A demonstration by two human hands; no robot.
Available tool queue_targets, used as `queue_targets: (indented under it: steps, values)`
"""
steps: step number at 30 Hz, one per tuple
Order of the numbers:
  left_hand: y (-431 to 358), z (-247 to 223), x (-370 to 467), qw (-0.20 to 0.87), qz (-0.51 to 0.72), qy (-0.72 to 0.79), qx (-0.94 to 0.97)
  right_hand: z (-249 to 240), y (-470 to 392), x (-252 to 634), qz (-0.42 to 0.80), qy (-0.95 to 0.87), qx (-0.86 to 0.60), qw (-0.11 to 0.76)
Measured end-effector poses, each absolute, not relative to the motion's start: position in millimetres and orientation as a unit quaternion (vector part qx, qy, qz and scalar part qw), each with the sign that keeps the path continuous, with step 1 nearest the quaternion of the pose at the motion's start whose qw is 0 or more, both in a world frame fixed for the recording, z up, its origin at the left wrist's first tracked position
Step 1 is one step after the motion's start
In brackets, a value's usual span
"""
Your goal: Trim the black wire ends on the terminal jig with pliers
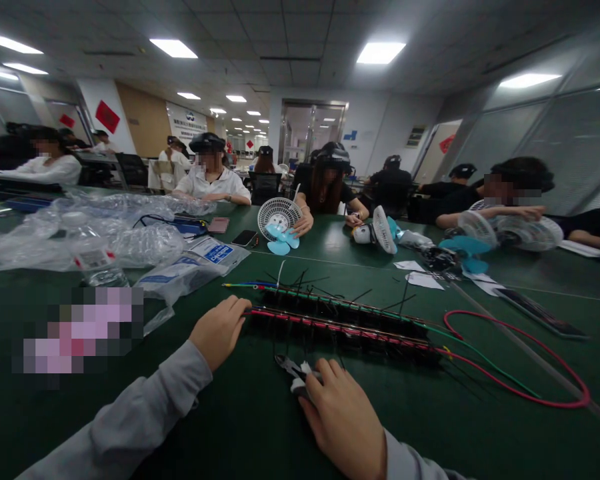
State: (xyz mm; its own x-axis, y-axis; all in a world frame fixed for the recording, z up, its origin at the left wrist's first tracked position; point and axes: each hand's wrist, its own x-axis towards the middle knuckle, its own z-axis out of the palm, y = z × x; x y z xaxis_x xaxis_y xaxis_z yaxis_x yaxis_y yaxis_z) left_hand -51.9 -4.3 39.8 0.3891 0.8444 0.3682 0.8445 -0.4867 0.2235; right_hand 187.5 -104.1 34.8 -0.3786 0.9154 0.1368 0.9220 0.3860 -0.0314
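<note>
My left hand (220,332) is closed around the left end of a red cable (325,325) where it leaves a wire harness. The harness lies across the table as two long black rows (360,337), with green and red cables along them and dark cable-tie tails sticking out. My right hand (343,410) is wrapped round a pair of diagonal cutters (289,365), just in front of the harness. The cutters' jaws point up and left, towards the harness but apart from the left hand. White material shows at their handles. A pale cable tie (281,273) stands up behind the rows.
The red cable's loop (587,393) spreads right over the green table (220,427). Plastic bags (145,230), a water bottle (97,257) and a phone (245,238) lie to the left. Opposite, people handle small fans (280,220). A blurred pink patch (87,327) is unreadable.
</note>
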Motion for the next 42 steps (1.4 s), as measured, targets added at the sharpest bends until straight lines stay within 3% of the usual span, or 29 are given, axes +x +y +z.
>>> queue_targets:
  steps: [11, 16, 23, 42]
  values:
    - [-11, 15, -15, -0.063, -0.214, -0.481, -0.848, 33, -90, 202, -0.052, -0.853, -0.511, 0.087]
    - [-3, 0, -6, -0.042, -0.309, -0.382, -0.87, 24, -74, 209, -0.074, -0.853, -0.498, 0.135]
    - [3, -14, -9, -0.12, -0.482, -0.34, -0.798, 10, -67, 208, -0.04, -0.839, -0.52, 0.154]
    - [0, -12, -15, -0.127, -0.485, -0.29, -0.815, 2, -69, 215, -0.075, -0.835, -0.508, 0.2]
